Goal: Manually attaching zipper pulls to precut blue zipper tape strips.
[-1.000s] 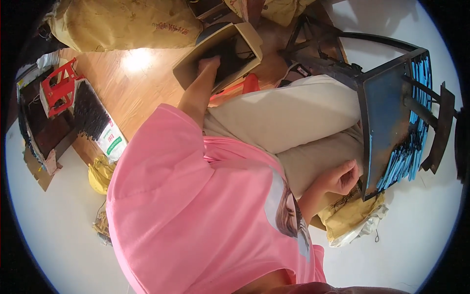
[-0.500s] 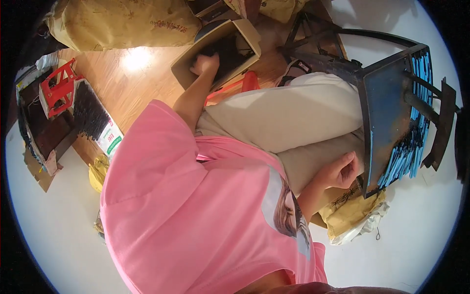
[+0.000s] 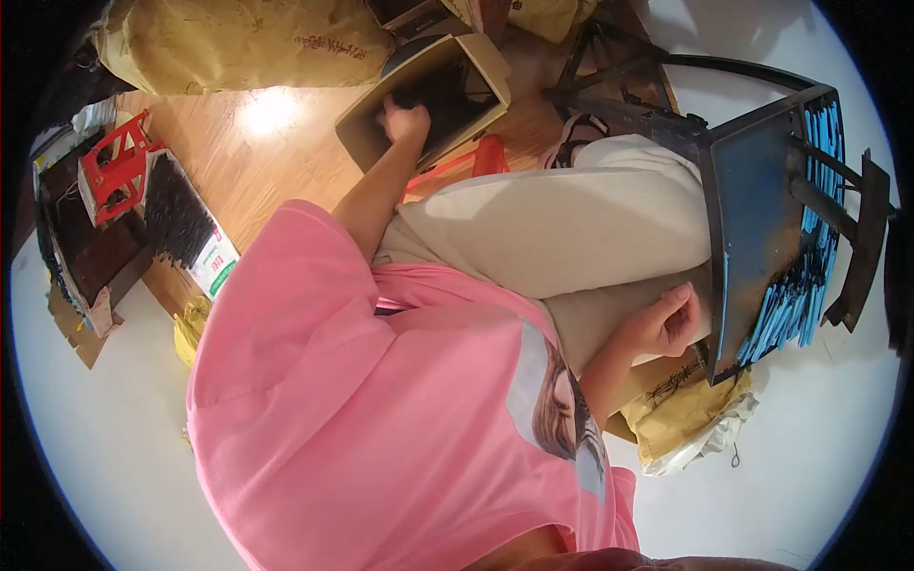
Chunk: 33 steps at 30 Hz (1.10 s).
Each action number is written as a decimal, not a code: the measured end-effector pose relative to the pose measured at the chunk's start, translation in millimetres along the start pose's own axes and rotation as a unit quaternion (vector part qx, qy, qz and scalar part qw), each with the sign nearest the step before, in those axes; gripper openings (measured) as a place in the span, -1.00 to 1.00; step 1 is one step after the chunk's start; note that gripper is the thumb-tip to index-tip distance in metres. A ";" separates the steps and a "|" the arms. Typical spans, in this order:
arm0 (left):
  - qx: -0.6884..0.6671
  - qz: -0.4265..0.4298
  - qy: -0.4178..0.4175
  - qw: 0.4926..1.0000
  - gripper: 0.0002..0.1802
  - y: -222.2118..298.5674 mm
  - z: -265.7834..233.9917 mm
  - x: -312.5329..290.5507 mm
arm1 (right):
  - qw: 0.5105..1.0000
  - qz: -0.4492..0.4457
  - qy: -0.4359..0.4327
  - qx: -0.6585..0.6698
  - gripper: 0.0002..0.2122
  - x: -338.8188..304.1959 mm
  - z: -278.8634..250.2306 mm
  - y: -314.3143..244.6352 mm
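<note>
My left hand (image 3: 407, 124) reaches into an open cardboard box (image 3: 358, 131) at the upper middle. Its finger and thumb look apart, against a dark mass of black pieces (image 3: 443, 100) inside; some fingertips are hard to see. My right hand (image 3: 669, 322) rests over my leg, its fingers curled into a loose fist; whatever may be inside the fist is hidden. Beside the right hand stands a dark metal stand with a slanted plate (image 3: 757, 214). Thin blue sticks (image 3: 785, 319), several with black ends, lie bundled along the plate's far right side.
A red plastic stool (image 3: 122, 167) stands at the left beside a dark tray (image 3: 90, 257). A large tan sack (image 3: 238, 48) lies at the upper left. Red plastic (image 3: 490, 155) shows by my knee. Below the stand are a tan bag (image 3: 681, 414) and an open box holding thin black pieces.
My left hand has shifted slightly inside the box, and one finger now points farther up. The right hand has turned and moved up slightly, still curled.
</note>
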<state>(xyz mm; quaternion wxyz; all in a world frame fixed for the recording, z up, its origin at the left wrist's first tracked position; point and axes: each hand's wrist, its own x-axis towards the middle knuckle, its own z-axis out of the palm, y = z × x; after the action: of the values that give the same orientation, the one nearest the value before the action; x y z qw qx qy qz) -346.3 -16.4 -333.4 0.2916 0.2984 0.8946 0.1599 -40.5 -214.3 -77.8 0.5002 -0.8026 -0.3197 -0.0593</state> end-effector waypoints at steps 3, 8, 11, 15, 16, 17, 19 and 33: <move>0.154 0.051 -0.001 0.987 -0.20 -0.7 -10.6 -2.5 | 1.000 -0.009 0.004 0.004 -0.89 0.2 4.4 -4.8; 0.305 0.309 0.014 0.901 -0.38 5.5 -33.2 -24.0 | 0.999 0.009 0.007 0.032 -0.90 1.0 8.3 -9.2; 0.299 0.401 0.024 0.866 -0.51 9.5 -43.2 -27.0 | 0.999 0.013 -0.002 0.032 -0.89 0.8 7.7 -7.4; 0.112 0.300 -0.071 0.945 -0.60 12.8 -48.8 -25.0 | 0.999 0.021 0.002 0.041 -0.88 0.0 10.2 -12.7; 0.023 0.297 -0.074 0.952 -0.62 11.6 -49.9 -23.8 | 0.999 0.026 -0.004 0.043 -0.88 -0.4 10.5 -14.0; -0.066 0.293 -0.077 0.951 -0.63 10.7 -50.9 -22.6 | 0.999 0.027 -0.004 0.044 -0.88 -0.8 10.8 -13.9; -0.090 0.334 -0.023 0.938 -0.65 13.2 -49.2 -22.4 | 0.999 0.024 -0.010 0.040 -0.87 -0.2 10.5 -11.2; -0.335 0.171 -0.167 0.911 -0.86 44.0 -72.6 -39.3 | 0.998 0.040 -0.010 0.043 -0.85 2.3 15.4 -12.4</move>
<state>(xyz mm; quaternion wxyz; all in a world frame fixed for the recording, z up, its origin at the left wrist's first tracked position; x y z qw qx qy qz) -346.1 -15.3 -239.9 0.4883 0.3536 0.6619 0.4455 -49.2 -196.6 -75.0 0.5327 -0.7932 -0.2945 -0.0170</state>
